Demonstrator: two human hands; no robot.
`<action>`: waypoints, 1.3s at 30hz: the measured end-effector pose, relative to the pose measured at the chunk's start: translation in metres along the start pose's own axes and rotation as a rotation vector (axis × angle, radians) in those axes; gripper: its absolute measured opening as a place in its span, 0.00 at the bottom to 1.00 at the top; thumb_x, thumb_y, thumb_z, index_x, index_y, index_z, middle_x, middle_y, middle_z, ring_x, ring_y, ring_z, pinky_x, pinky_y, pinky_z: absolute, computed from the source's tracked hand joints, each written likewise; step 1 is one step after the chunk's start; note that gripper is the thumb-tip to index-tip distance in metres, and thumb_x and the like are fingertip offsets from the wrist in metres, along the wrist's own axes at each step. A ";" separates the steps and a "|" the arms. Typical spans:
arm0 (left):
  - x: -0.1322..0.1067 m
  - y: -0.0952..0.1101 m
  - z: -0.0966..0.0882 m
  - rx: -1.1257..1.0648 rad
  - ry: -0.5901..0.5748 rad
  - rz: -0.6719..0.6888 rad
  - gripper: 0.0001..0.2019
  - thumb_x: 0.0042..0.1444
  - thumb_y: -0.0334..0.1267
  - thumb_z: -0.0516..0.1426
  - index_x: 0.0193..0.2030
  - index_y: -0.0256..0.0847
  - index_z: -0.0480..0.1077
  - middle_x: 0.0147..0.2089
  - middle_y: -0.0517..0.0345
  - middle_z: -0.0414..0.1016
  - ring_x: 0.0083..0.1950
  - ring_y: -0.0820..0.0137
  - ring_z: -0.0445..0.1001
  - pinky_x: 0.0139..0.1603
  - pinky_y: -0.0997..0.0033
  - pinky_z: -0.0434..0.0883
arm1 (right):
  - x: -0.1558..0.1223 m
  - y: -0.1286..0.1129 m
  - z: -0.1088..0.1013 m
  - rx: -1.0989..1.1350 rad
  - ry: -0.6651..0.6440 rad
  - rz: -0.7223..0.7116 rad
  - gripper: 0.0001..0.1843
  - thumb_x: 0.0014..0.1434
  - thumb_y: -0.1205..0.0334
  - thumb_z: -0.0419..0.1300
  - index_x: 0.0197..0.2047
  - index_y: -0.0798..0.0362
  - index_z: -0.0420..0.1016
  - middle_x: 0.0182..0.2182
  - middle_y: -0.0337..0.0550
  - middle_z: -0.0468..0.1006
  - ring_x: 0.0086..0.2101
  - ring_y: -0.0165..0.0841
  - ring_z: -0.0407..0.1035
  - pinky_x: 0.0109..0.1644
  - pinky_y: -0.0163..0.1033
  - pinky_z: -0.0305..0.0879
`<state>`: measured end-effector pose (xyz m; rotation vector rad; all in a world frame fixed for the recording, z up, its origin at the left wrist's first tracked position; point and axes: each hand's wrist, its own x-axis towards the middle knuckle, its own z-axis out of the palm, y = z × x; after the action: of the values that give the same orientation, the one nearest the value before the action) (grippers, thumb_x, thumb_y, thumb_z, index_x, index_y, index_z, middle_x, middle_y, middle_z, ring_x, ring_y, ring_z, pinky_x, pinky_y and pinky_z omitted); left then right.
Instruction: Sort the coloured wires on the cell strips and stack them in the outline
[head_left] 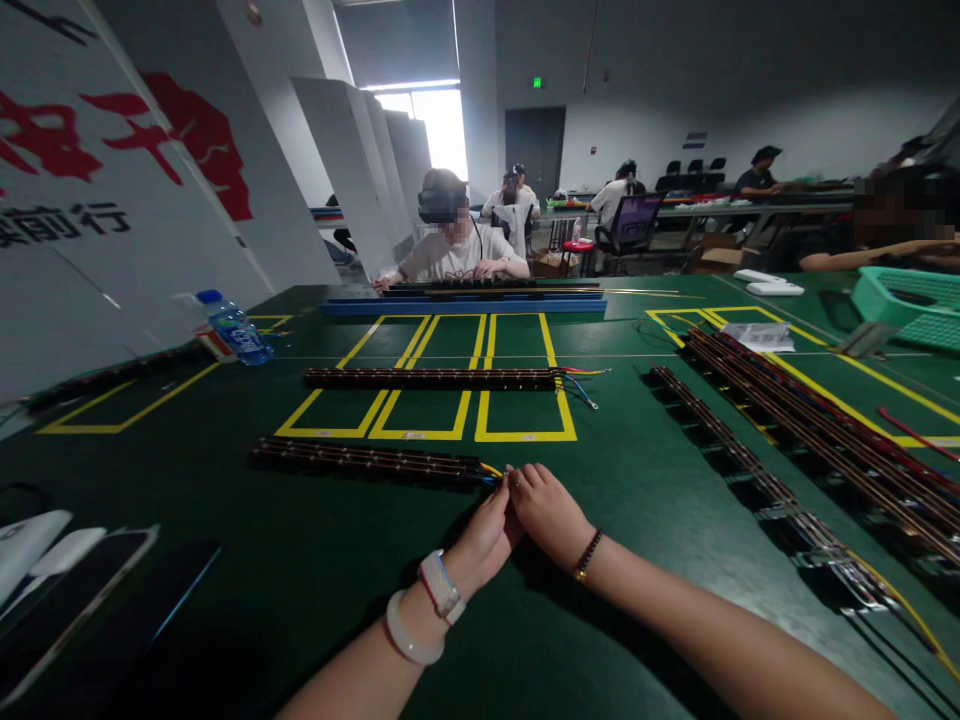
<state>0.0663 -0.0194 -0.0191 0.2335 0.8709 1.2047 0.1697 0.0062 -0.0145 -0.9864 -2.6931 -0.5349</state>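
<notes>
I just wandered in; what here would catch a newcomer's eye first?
Probably the left hand and right hand, fingers meeting in the middle foreground at the yellow and blue wires on the end of a black strip. Next, the bright yellow rectangles on the green table just beyond, with a second black strip lying across them. The big red graphics at the upper left also stand out.
</notes>
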 end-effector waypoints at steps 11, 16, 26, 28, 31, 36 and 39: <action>-0.003 0.005 0.003 0.004 0.015 -0.010 0.05 0.61 0.32 0.52 0.38 0.35 0.68 0.36 0.57 0.72 0.36 0.78 0.71 0.40 0.79 0.69 | -0.008 0.000 -0.018 0.105 -0.010 0.078 0.18 0.62 0.63 0.52 0.52 0.64 0.71 0.43 0.56 0.72 0.42 0.40 0.62 0.47 0.46 0.59; -0.002 0.006 0.001 -0.039 -0.084 -0.008 0.05 0.56 0.30 0.57 0.31 0.34 0.65 0.29 0.62 0.69 0.26 0.81 0.66 0.29 0.81 0.65 | -0.007 0.023 -0.059 0.286 -0.139 0.152 0.14 0.62 0.56 0.53 0.40 0.56 0.75 0.36 0.49 0.73 0.40 0.38 0.64 0.43 0.42 0.59; -0.006 0.007 0.001 0.139 -0.124 -0.029 0.13 0.58 0.43 0.56 0.39 0.31 0.71 0.36 0.49 0.76 0.40 0.68 0.75 0.42 0.72 0.69 | -0.010 0.003 -0.056 0.275 -0.349 0.186 0.12 0.60 0.64 0.52 0.40 0.57 0.76 0.36 0.54 0.77 0.36 0.40 0.71 0.37 0.41 0.62; -0.005 0.006 0.000 0.117 -0.118 -0.034 0.13 0.58 0.43 0.56 0.38 0.31 0.71 0.36 0.49 0.75 0.41 0.68 0.75 0.45 0.71 0.68 | -0.010 0.003 -0.056 0.292 -0.364 0.214 0.13 0.58 0.68 0.51 0.39 0.57 0.76 0.36 0.54 0.77 0.35 0.39 0.72 0.36 0.40 0.63; -0.004 0.005 -0.002 0.066 -0.098 -0.037 0.12 0.57 0.43 0.57 0.36 0.33 0.68 0.33 0.53 0.74 0.37 0.71 0.74 0.43 0.71 0.69 | -0.011 0.013 -0.069 0.350 -0.387 0.314 0.12 0.59 0.64 0.51 0.36 0.56 0.76 0.32 0.53 0.78 0.32 0.39 0.73 0.33 0.37 0.63; -0.006 0.005 0.001 0.095 -0.038 0.015 0.10 0.56 0.42 0.57 0.35 0.36 0.65 0.29 0.58 0.72 0.33 0.72 0.73 0.40 0.70 0.69 | -0.010 0.043 -0.081 0.315 -0.352 0.441 0.14 0.63 0.61 0.48 0.35 0.56 0.74 0.30 0.52 0.77 0.32 0.38 0.73 0.33 0.37 0.62; -0.010 0.006 0.004 0.135 -0.043 0.016 0.09 0.59 0.41 0.55 0.36 0.36 0.64 0.30 0.57 0.71 0.32 0.73 0.72 0.38 0.71 0.69 | -0.006 0.063 -0.065 0.296 -0.300 0.478 0.14 0.64 0.60 0.49 0.34 0.56 0.73 0.32 0.51 0.77 0.34 0.38 0.73 0.36 0.37 0.62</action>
<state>0.0644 -0.0245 -0.0084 0.3744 0.9156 1.1526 0.2204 0.0206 0.0587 -1.6476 -2.5245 0.1100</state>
